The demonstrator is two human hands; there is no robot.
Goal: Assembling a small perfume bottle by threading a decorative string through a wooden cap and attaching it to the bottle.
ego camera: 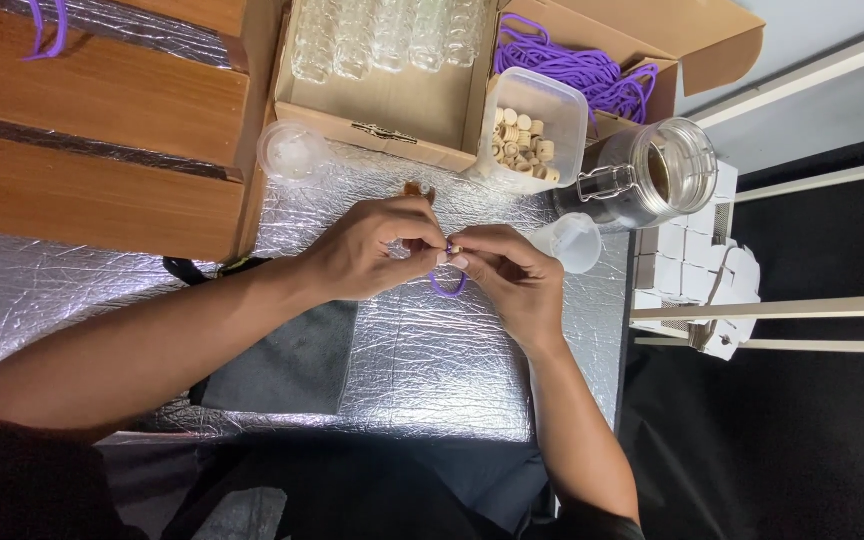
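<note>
Silver quilted foil covers the worktop (432, 370), with wooden boards (92, 140) at far left and a dark cloth (292, 365) lying on the foil. Behind them, an open carton (392, 105) holds rows of small glass bottles (382, 35). A clear lid (292, 150) sits at the carton's front corner. At the middle, the left hand (372, 250) and right hand (507, 275) meet above the foil. The fingers of both are pinched together on a small object (455, 249), perhaps a cork, though it is too small to tell, and a loop of purple cord (448, 287) hangs just beneath it. Further right stand a tub of corks (527, 130), a heap of purple cord (582, 70) in a box, a small clear cup (574, 243) and a glass jar (652, 175) lying on its side.
</note>
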